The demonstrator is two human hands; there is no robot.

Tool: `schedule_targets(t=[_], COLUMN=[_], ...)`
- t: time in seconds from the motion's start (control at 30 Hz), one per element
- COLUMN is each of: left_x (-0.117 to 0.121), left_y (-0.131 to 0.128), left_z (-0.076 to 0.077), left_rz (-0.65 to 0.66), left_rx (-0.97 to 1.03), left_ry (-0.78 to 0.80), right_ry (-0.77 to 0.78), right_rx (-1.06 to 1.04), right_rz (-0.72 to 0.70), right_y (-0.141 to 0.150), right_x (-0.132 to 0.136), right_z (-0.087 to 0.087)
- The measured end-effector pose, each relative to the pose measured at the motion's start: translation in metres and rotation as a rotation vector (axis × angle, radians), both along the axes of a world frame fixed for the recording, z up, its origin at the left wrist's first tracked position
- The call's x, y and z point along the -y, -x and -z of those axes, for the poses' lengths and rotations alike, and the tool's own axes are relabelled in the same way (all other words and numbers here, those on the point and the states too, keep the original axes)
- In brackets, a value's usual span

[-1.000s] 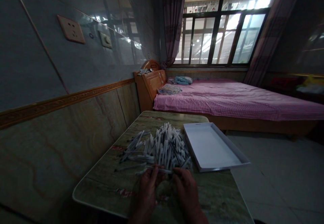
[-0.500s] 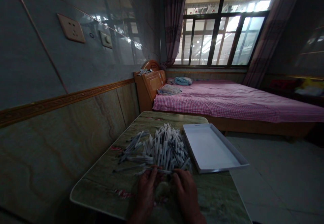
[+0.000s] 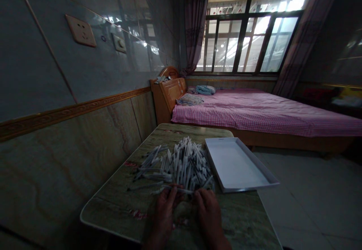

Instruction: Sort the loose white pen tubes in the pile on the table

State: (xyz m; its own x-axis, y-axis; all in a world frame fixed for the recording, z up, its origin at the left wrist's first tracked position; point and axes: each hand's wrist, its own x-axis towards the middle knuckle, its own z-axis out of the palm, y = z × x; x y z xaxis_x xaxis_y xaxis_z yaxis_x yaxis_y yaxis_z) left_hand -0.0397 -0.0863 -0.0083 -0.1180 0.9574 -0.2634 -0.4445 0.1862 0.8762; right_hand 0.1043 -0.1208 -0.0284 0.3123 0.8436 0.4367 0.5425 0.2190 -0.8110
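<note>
Between my two hands lies a white pen (image 3: 185, 191), roughly level, its dark end at my right fingers. My left hand (image 3: 166, 204) pinches it near its left end with thumb and fingers. Closed at the other end is my right hand (image 3: 207, 206), fingertips pressed together on the pen's dark tip; the exact grip is partly hidden. Just beyond my hands a heap of white and clear pens (image 3: 185, 161) covers the middle of the green marbled table (image 3: 113, 208). Several looser pens (image 3: 149, 163) with dark tips lie at the heap's left.
A shallow white tray (image 3: 237, 165) sits at the table's right, its right side reaching past the edge. Beyond the table stands a bed (image 3: 254, 110) with a pink checked sheet. A tiled wall (image 3: 98, 148) runs along the left.
My hands stay almost in place, both still on the pen; the right fingers shift slightly at its dark end. The heap and tray look unchanged, with only slight camera movement.
</note>
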Motion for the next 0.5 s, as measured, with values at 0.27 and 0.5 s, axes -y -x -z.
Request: schedule_targets(t=[0.27, 0.5], left_x=[0.0033, 0.0017], left_y=[0.001, -0.0014], left_z=[-0.0068, -0.0032], left_rz=[0.021, -0.011], left_rx=[-0.005, -0.002], left_ry=[0.016, -0.02], right_ry=[-0.058, -0.046], right_rx=[0.004, 0.065], right_rz=[-0.046, -0.059], right_y=[-0.0014, -0.0012], right_x=[0.0016, 0.0013], right_z=[-0.0058, -0.0064])
